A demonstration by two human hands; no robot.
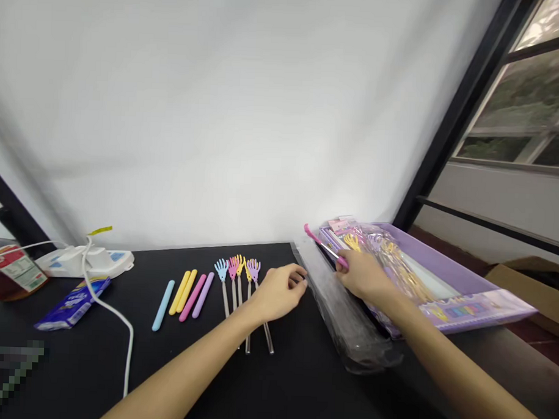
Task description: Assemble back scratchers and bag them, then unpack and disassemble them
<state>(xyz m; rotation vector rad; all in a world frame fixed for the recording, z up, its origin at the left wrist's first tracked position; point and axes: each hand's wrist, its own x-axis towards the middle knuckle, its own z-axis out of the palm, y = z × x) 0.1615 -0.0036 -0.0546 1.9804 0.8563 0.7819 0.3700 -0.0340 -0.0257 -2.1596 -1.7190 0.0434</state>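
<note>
My right hand (362, 275) is closed round the pink handle of a back scratcher (324, 248); its metal rod and pink head point up and left. Curved fingers with a gap to the thumb show on my left hand (283, 290), which holds nothing. Under and beside my left wrist lie several back scratchers with metal rods, among them a blue one (221, 271) and a purple one (254, 271). Left of them rest loose handles: a blue one (163, 306), two yellow ones (183, 292), a pink one (192, 298) and a purple one (204, 295).
Clear plastic sleeves (337, 324) lie beside a purple box (442, 273) with bagged back scratchers (399, 259). At the left are a power strip (115, 262), a white cable (120, 317), a blue packet (74, 303) and a labelled container (15, 273). A cardboard box (528, 291) stands beyond.
</note>
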